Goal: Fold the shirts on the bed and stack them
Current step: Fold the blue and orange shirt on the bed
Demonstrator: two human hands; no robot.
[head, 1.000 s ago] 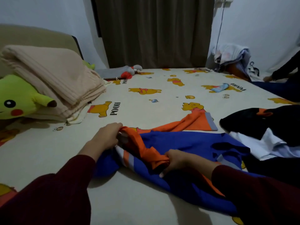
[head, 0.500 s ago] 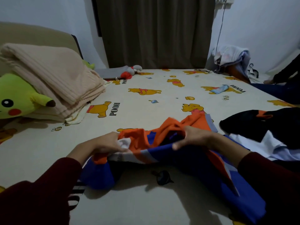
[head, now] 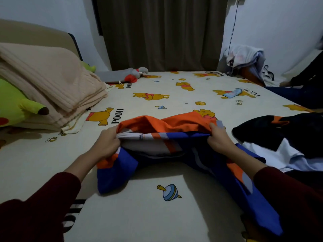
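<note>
A: Hands first?

B: Left hand and right hand are well apart, each clenched on one end of the blue, orange and white fabric shirt, pulling its top edge taut btwn them, raised off the bed.

A: How's the shirt look?

B: Orange part bunched behind the held edge, a white band w/ small print along that edge (print too small to read). Blue fabric hangs below both fists and drags toward the near right corner, where a dark red sleeve covers part of it.

A: Where is it?

B: Middle-front of the cream bedsheet with yellow cartoon bears.

A: Around it?

B: Right: a crumpled pile of black and white clothes, cut off by the frame edge, so can't count pieces. Left: a folded beige ribbed blanket resting on a yellow-green plush toy, mostly hidden. Far right, a dark blurred figure, hard to make out.
</note>
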